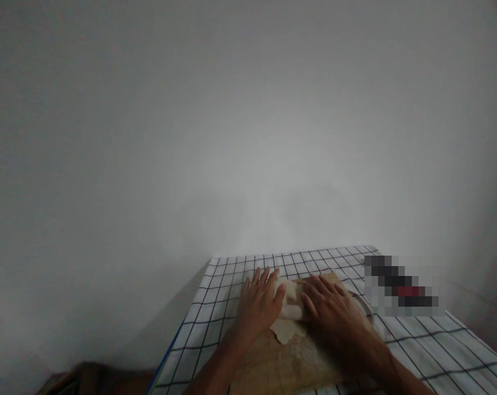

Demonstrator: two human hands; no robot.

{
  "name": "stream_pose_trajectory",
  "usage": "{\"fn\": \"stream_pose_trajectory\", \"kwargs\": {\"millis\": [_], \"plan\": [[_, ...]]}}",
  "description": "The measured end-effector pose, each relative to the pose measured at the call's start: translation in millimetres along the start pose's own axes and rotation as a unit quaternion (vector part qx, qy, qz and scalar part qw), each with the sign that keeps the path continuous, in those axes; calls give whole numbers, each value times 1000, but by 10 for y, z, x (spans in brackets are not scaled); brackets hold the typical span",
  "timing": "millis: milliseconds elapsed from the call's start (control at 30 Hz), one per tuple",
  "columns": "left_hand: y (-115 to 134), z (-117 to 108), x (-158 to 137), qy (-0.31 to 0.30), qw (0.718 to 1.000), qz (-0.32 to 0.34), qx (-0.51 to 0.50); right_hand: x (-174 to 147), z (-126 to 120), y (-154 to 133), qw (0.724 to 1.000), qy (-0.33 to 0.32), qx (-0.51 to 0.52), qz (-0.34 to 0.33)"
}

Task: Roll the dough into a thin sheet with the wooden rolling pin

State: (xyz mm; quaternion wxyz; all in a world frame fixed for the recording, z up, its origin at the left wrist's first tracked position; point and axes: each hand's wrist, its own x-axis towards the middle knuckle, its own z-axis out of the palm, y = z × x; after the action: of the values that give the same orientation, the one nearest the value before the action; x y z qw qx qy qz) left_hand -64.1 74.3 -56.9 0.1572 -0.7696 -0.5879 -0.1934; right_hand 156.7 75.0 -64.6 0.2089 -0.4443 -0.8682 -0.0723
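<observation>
A sheet of pale dough [288, 331] with an uneven edge lies on a wooden board [269, 368]. Across it rests a light-coloured rolling pin [292, 312], seen only between my hands. My left hand [260, 299] lies over the pin's left part, its fingers stretched forward and spread. Over the right part is my right hand [326, 300], also with fingers extended rather than wrapped round. Both palms hide the ends of the pin and some of the dough. A floury patch shows on the board in front of the dough.
A white tablecloth with dark grid lines [421, 343] covers the table, which stands against a plain pale wall [248, 137]. Right of the board is a curved rim [364, 305], partly hidden by my right arm. A pixelated dark object [396, 278] lies at the right edge.
</observation>
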Motion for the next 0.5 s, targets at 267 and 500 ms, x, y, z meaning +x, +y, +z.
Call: {"fn": "stream_pose_trajectory", "kwargs": {"millis": [267, 500], "plan": [[63, -271, -472, 1, 998, 26, -53, -496, -38, -290, 997, 72, 35, -19], [-416, -448, -278, -83, 909, -103, -396, -533, -157, -28, 996, 28, 81, -35]]}}
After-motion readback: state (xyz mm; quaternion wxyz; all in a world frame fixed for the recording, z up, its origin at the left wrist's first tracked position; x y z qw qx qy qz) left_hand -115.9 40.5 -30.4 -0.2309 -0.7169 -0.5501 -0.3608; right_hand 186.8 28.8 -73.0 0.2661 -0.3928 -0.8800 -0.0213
